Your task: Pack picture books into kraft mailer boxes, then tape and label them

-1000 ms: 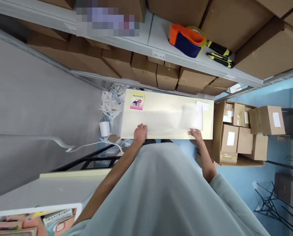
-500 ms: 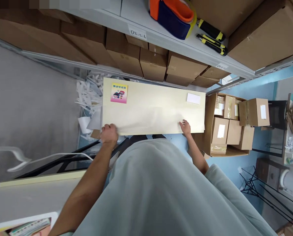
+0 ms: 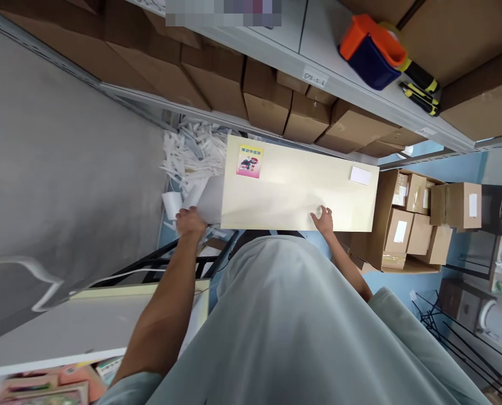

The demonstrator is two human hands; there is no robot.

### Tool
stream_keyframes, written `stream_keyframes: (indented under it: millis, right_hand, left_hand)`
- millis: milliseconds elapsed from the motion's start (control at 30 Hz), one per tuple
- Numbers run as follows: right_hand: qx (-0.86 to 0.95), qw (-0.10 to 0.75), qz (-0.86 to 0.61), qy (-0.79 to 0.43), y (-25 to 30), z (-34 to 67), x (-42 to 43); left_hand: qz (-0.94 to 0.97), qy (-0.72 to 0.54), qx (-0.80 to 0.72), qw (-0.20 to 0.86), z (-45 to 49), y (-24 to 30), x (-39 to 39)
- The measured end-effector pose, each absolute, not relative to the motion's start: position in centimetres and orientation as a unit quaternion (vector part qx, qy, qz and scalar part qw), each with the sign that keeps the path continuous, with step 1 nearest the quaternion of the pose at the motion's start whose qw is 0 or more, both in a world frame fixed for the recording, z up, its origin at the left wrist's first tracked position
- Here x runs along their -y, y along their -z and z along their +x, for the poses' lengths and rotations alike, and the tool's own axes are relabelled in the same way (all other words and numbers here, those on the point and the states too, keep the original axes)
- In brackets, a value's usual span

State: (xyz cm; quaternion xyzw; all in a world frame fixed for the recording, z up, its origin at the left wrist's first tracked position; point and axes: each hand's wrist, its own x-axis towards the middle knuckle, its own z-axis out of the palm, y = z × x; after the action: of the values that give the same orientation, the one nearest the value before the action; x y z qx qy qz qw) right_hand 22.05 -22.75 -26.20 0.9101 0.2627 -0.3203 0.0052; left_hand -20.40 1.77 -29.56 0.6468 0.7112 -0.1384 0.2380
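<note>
My left hand [image 3: 191, 221] is past the left end of the pale yellow table [image 3: 293, 211], beside a grey-white sheet [image 3: 212, 198]. Its fingers are curled together; what they hold, if anything, I cannot make out. Over the table's near edge, right of the middle, is my right hand [image 3: 323, 220], thumb and fingers apart and nothing visible between them. A small booklet [image 3: 249, 162] with a yellow and pink cover lies at the table's far left. Toward the far right end lies a white slip or small stack of paper [image 3: 360, 175].
White paper scraps [image 3: 195, 146] are heaped left of the table. A large carton [image 3: 371, 225] of smaller boxes stands to the right. Above the far edge runs a shelf [image 3: 339, 84] bearing a tape dispenser [image 3: 371, 59] and cutters [image 3: 421, 98]. A second white-topped table [image 3: 77, 326] is lower left.
My left hand has left the table's corner and moved off its left end. My right hand stays over the near edge, its fingers more curved. The view has shifted left.
</note>
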Motion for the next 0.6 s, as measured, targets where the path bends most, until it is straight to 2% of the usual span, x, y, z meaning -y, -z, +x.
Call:
stream_keyframes:
  millis: [100,233,300,433,600]
  right_hand:
    - [-0.242,0.042,0.917,0.315,25.8,20.3,21.3]
    - [-0.215,0.064,0.926,0.304,25.9,18.9,20.3]
    - [-0.204,0.06,0.931,0.297,26.2,18.4,20.2]
    - [-0.201,0.029,0.939,0.278,27.0,17.6,20.8]
    - [-0.205,0.005,0.942,0.266,27.9,17.2,21.2]
  left_hand:
    - [0.672,0.1,-0.665,0.311,-19.8,30.6,-3.3]
    - [0.697,-0.074,-0.613,0.365,-14.4,30.9,-5.9]
    - [0.699,-0.107,-0.598,0.377,-10.7,30.9,-7.4]
    - [0.68,-0.103,-0.612,0.39,-4.9,31.2,-9.7]
    - [0.639,-0.025,-0.654,0.405,-2.7,31.2,-11.2]
